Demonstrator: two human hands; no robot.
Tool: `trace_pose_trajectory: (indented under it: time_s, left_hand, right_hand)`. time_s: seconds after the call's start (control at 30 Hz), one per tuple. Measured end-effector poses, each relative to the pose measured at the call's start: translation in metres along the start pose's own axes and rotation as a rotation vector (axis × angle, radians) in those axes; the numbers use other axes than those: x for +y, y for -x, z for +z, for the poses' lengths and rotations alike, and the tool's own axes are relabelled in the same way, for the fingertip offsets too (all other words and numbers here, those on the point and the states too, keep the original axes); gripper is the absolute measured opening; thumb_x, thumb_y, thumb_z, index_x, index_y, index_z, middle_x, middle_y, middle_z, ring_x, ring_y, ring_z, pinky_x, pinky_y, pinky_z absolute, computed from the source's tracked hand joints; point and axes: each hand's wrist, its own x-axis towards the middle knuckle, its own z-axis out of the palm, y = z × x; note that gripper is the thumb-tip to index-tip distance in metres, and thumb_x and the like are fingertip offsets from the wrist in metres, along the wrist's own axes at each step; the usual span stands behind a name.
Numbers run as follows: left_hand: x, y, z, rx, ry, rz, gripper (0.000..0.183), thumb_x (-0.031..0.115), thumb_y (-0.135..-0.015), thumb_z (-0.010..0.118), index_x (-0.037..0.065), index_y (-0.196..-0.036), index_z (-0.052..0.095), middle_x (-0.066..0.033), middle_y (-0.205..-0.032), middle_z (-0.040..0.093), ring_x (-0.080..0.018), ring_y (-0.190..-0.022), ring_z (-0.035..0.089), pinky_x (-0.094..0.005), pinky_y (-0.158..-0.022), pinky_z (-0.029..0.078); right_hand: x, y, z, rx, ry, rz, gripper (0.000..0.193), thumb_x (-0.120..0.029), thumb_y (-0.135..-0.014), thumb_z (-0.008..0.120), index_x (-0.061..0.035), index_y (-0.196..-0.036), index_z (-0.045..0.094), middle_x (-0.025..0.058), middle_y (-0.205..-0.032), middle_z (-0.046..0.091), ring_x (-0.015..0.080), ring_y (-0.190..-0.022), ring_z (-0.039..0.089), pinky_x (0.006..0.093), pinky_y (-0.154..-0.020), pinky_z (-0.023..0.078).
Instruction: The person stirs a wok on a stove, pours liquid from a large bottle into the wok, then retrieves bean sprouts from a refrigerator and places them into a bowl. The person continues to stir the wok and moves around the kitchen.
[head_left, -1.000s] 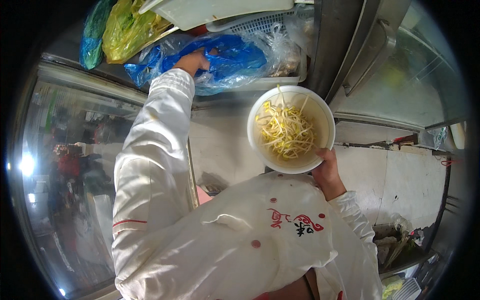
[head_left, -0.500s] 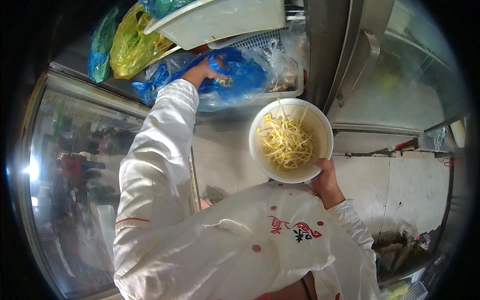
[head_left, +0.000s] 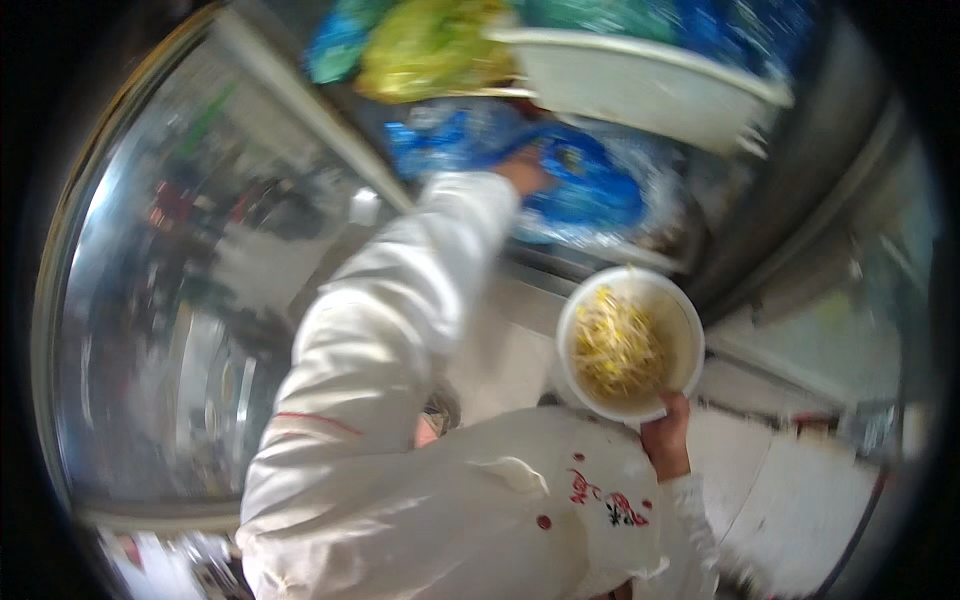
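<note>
A white round bowl [head_left: 690, 345] is in my right hand [head_left: 667, 437], gripped at its near right rim, thumb over the edge. Inside it lies a heap of bean sprouts [head_left: 618, 345] with yellow heads and pale stems. My left hand [head_left: 525, 170] reaches forward into a blue plastic bag [head_left: 590, 190] on a shelf of the open refrigerator. The bag and motion blur hide its fingers, so what they hold does not show.
A white plastic tub [head_left: 640, 88] stands behind the blue bag, beside a yellow bag [head_left: 430, 50] and a green-blue bag [head_left: 340, 40]. Glass doors [head_left: 200, 300] stand open at left and [right side] a second glass door [head_left: 850, 300]. Pale floor tiles [head_left: 500, 340] lie below.
The view has swung left and blurred, so everything sits farther right in it. My left hand has sunk deeper into the blue bag; the right still holds the bowl.
</note>
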Motion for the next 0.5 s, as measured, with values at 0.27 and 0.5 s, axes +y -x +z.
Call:
trace_pose_trajectory:
  time_s: [0.27,0.5]
  left_hand:
    - [0.026,-0.059,-0.002,-0.426,-0.066,0.194,0.067,0.045,-0.073,0.076,0.011,-0.13,0.061,-0.0114,-0.136,0.057,-0.0311,-0.123,0.055,-0.0438,-0.099,0.046]
    - [0.024,-0.077,0.068,-0.008,0.028,0.09,0.052,0.044,-0.088,0.061,0.014,-0.13,0.06,-0.0133,-0.138,0.054,-0.0312,-0.124,0.053,-0.0388,-0.102,0.044]
  right_hand:
    - [-0.011,-0.004,0.005,-0.085,0.074,0.108,0.067,-0.02,-0.077,0.059,-0.0039,-0.14,0.042,0.0134,-0.138,0.05,0.0295,-0.129,0.047,0.0432,-0.11,0.036]
    - [-0.019,-0.005,0.014,-0.077,0.129,0.133,0.065,-0.019,-0.079,0.054,-0.0002,-0.14,0.042,0.0151,-0.138,0.049,0.0298,-0.127,0.048,0.0439,-0.109,0.038]
